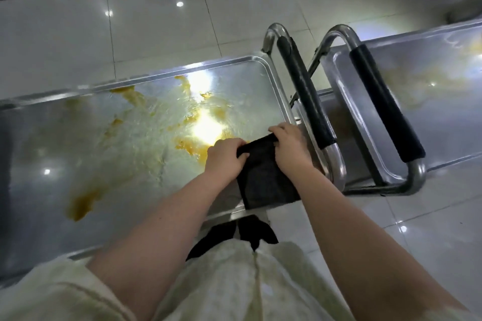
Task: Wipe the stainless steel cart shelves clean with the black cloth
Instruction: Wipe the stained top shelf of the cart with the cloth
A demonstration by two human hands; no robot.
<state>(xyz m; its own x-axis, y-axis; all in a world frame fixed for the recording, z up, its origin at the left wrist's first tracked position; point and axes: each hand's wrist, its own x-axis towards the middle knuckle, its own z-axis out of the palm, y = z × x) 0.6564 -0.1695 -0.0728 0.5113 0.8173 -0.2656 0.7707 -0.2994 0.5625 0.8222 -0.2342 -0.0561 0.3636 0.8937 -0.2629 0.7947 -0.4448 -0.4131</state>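
The black cloth (266,177) hangs folded over the near right corner of the stainless steel cart's top shelf (247,78). My left hand (225,157) pinches the cloth's upper left corner. My right hand (288,144) grips its upper right edge. Yellow-orange smears (190,147) and a pale film spread across the shelf, from beside my left hand out to the left. A bright light glare sits just beyond my hands.
A second steel cart (422,65), also stained yellow, stands to the right. Two tubular handles with black foam grips (302,96) (386,104) rise between the carts. Glossy white floor tiles (156,21) surround them, with a dark mat at the far edge.
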